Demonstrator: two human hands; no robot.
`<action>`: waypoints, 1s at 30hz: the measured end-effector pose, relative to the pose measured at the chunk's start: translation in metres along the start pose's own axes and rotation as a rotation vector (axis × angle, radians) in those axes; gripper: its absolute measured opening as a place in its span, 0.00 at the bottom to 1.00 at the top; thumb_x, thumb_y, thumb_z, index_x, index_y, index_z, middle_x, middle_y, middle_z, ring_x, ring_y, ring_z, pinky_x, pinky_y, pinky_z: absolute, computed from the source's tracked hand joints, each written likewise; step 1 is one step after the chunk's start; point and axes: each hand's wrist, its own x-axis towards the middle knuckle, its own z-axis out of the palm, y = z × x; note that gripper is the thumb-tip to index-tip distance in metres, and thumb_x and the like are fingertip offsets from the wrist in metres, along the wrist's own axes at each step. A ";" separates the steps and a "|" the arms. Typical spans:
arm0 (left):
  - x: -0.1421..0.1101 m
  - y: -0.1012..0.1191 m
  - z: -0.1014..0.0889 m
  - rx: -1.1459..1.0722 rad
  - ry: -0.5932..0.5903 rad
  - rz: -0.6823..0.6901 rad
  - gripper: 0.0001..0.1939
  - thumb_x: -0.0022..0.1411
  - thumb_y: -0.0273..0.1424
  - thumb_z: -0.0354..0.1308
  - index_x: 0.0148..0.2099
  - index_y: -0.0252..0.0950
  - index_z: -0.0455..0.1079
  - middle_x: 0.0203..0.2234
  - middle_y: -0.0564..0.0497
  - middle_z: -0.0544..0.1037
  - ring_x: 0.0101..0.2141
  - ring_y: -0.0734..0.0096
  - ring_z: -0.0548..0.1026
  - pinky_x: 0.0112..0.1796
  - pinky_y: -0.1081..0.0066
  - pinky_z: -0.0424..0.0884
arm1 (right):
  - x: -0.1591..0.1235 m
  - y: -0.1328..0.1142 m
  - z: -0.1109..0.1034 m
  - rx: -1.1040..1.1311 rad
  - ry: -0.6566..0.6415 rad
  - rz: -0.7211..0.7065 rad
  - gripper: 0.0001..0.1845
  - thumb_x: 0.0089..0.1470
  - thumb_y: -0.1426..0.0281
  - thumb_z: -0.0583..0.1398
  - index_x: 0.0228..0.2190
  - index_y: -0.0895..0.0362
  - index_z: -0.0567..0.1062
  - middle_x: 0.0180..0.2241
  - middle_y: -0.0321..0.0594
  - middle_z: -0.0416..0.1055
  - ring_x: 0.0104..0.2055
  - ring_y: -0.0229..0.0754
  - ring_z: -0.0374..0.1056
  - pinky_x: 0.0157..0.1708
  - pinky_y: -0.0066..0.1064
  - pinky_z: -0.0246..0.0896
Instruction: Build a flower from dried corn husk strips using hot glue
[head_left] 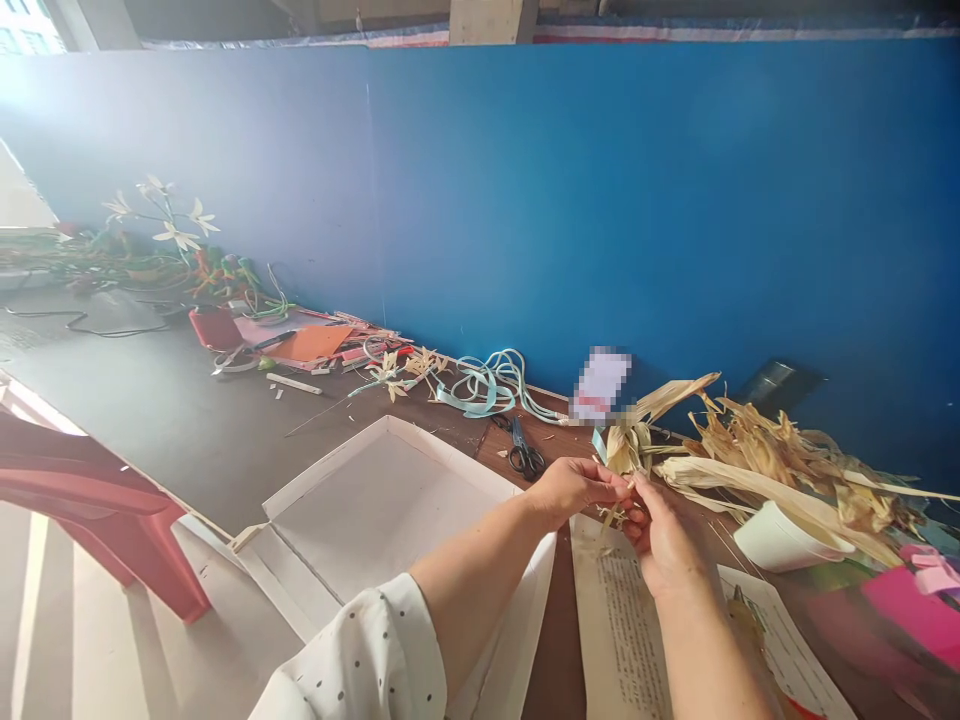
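Note:
My left hand (pixel 571 490) and my right hand (pixel 664 535) meet above the right part of the table, fingertips almost touching. Both are closed in a pinch on a small pale piece of corn husk (pixel 611 517), whose narrow ends hang below the fingers. Its full shape is hidden by my fingers. Just behind them lies a bunch of dried corn husks (pixel 628 450). Black scissors (pixel 523 450) rest to the left of my left hand. A printed sheet (pixel 611 620) lies beneath my hands.
An open white box lid (pixel 420 480) lies left of my arms. Farther right are a heap of dried husks (pixel 780 450) and a tilted white cup (pixel 791 537). Pale-blue cord (pixel 487 385) and finished husk flowers (pixel 390 375) lie along the blue partition (pixel 562 200). A red chair (pixel 97 500) stands left.

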 end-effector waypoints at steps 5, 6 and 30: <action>0.001 -0.003 -0.002 0.025 0.002 0.014 0.24 0.34 0.41 0.71 0.30 0.28 0.72 0.26 0.46 0.75 0.30 0.70 0.73 0.40 0.65 0.67 | 0.003 0.003 -0.006 -0.018 -0.020 0.074 0.18 0.39 0.56 0.66 0.26 0.56 0.74 0.18 0.32 0.65 0.15 0.32 0.54 0.12 0.25 0.46; 0.002 -0.004 -0.003 0.019 -0.004 0.010 0.24 0.34 0.41 0.71 0.30 0.28 0.72 0.26 0.47 0.75 0.30 0.71 0.73 0.40 0.65 0.67 | 0.004 0.003 -0.007 -0.019 -0.025 0.076 0.17 0.39 0.56 0.66 0.26 0.56 0.74 0.18 0.32 0.65 0.15 0.32 0.54 0.12 0.25 0.46; 0.004 -0.007 -0.006 -0.034 -0.001 -0.001 0.24 0.33 0.39 0.72 0.31 0.28 0.72 0.25 0.48 0.74 0.29 0.73 0.72 0.43 0.65 0.66 | -0.004 -0.010 -0.002 0.069 0.034 0.114 0.19 0.36 0.60 0.68 0.30 0.58 0.75 0.23 0.31 0.66 0.18 0.27 0.52 0.13 0.19 0.45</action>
